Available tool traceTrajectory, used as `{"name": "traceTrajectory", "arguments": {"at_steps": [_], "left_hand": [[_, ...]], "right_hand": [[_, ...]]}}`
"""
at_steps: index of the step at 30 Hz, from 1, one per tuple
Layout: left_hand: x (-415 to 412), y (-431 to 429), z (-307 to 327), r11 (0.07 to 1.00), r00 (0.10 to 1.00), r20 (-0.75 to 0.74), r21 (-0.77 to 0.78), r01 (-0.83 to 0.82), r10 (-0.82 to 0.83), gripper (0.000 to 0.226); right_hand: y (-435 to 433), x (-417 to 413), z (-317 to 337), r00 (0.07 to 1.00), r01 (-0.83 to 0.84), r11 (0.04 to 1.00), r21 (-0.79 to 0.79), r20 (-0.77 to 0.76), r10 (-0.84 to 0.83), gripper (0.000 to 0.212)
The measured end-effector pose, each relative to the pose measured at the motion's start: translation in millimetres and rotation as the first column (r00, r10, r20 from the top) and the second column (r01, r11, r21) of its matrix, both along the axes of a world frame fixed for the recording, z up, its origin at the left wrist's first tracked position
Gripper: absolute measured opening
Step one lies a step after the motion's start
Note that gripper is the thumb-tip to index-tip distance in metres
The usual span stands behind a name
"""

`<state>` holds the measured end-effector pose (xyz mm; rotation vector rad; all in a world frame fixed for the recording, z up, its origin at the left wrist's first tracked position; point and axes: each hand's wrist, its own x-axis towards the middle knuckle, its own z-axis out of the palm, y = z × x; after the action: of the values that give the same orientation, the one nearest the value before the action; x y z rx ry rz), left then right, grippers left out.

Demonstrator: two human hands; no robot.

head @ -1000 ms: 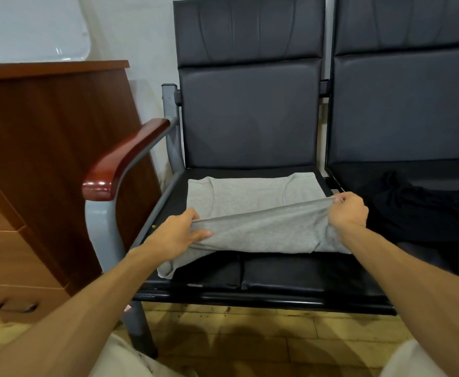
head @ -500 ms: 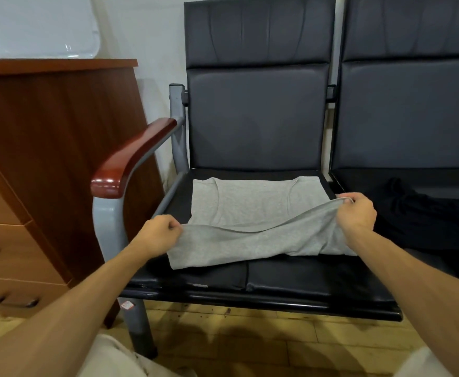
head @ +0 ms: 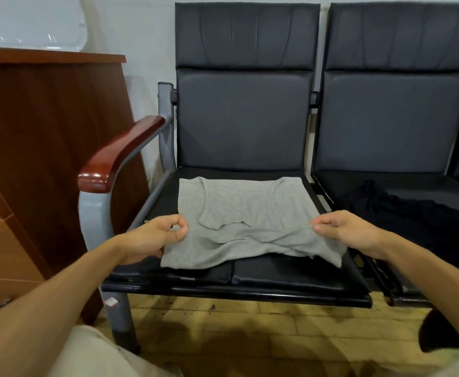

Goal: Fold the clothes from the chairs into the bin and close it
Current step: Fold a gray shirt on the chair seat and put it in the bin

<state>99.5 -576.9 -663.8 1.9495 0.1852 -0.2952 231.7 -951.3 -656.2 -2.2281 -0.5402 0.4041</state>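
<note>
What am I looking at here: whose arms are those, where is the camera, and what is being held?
There is no machine here. Those are a person's two bare arms. The view comes from one wide-angle camera worn on the person's head, looking forward and down. A gray shirt lies partly folded on the chair seat. The left hand pinches the shirt's left edge and the right hand pinches its right edge. A black garment lies on the next seat to the right. A wooden cabinet stands at the left.
</note>
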Motion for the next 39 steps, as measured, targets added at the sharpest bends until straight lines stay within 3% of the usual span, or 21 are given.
{"name": "traceTrajectory", "arguments": {"at_steps": [5, 9, 12, 15, 19, 23, 35, 39], "left_hand": [[-10.4, 2.7, 1.5, 0.993, 0.995, -0.062, 0.075, 0.087, -0.083, 0.022], [-20.3, -1.2, 8.4, 0.947, 0.985, -0.108, 0.278, 0.163, -0.137, 0.026], [-20.5, -0.9, 10.4, 0.92, 0.997, -0.039, 0.386, 0.071, -0.06, 0.019], [-14.7, -1.1, 9.2, 0.924, 0.989, 0.131, 0.365, -0.113, 0.07, 0.017], [2.2, -7.4, 9.7, 0.918, 0.908, 0.35, 0.233, -0.322, 0.23, 0.018], [36.1, -7.4, 14.2, 0.824, 0.795, 0.494, 0.239, -0.514, 0.352, 0.02], [155.8, 17.1, 10.1, 0.827, 0.786, 0.425, 0.136, -0.545, 0.449, 0.023], [187.2, 27.8, -4.9, 0.794, 0.832, 0.347, 0.29, -0.534, 0.433, 0.018]], "right_hand": [[-19.7, -15.6, -1.2, 0.978, -0.19, 0.965, -0.181, -0.115, 0.171, 0.02], [-22.9, -32.0, 9.3, 0.955, -0.28, 0.924, -0.259, -0.175, 0.24, 0.026], [-19.6, -35.8, 14.4, 0.976, -0.203, 0.952, -0.227, -0.125, 0.179, 0.024], [-11.9, -32.0, 15.5, 0.998, -0.045, 0.986, -0.158, 0.026, 0.05, 0.027], [-4.7, -14.2, 14.4, 0.945, 0.19, 0.974, -0.126, 0.291, -0.147, 0.023], [1.8, 13.7, 19.5, 0.861, 0.333, 0.937, -0.101, 0.438, -0.259, 0.02], [35.4, 126.8, 15.9, 0.786, 0.458, 0.846, -0.274, 0.568, -0.241, 0.022], [45.0, 157.4, 2.6, 0.832, 0.443, 0.81, -0.385, 0.514, -0.21, 0.021]]}}
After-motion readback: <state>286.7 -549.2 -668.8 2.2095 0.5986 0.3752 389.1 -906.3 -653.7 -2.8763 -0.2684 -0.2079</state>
